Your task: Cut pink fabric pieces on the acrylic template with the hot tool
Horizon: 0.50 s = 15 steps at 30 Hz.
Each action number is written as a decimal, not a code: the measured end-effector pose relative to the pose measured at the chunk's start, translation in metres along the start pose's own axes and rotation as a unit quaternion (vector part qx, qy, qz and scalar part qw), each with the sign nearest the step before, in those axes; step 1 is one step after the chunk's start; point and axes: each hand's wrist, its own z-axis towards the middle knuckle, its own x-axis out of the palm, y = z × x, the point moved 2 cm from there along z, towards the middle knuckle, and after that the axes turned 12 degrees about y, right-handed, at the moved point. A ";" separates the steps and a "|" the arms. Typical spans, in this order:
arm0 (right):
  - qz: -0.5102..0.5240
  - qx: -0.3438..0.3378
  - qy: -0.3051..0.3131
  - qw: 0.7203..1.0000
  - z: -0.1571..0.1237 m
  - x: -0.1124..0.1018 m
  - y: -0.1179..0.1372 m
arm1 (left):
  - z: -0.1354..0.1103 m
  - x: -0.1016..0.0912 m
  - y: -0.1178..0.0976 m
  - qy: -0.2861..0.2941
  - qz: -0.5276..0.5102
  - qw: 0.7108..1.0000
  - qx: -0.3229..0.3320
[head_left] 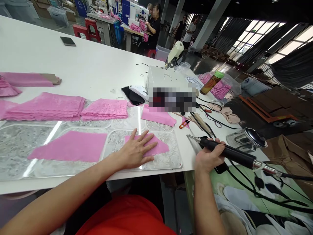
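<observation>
My left hand lies flat with its fingers spread on a small pink fabric piece, pressing it on a clear-edged, grey marbled mat. In my right hand is a black corded handheld tool, its narrow metal tip pointing left above the table, apart from the fabric. A larger pink fabric panel rests flat on the mat to the left. Behind it are a stack of pink panels and a stack of pink lace-patterned pieces. Another pink piece lies before the box.
A pale control box stands at the back, with black cables running right. Near it are orange thread snips, a white mouse and a green-capped bottle. A glass jug stands near the right edge. A person sews beyond the table.
</observation>
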 end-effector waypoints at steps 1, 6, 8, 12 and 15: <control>0.004 0.001 -0.011 1.000 0.006 0.000 0.002 | 0.000 0.000 0.000 0.002 0.001 1.000 0.000; 0.107 0.009 0.017 0.994 0.023 0.003 0.034 | -0.001 -0.002 0.000 0.006 -0.004 1.000 0.005; 0.157 0.028 0.063 0.985 0.020 0.008 0.050 | -0.001 -0.003 0.000 -0.003 -0.005 1.000 0.009; 0.210 0.056 0.111 0.970 0.005 0.024 0.076 | -0.001 -0.001 0.001 -0.007 -0.003 1.000 0.009; 0.222 0.063 0.144 0.962 -0.005 0.035 0.084 | 0.000 0.000 0.001 -0.007 0.003 1.000 0.006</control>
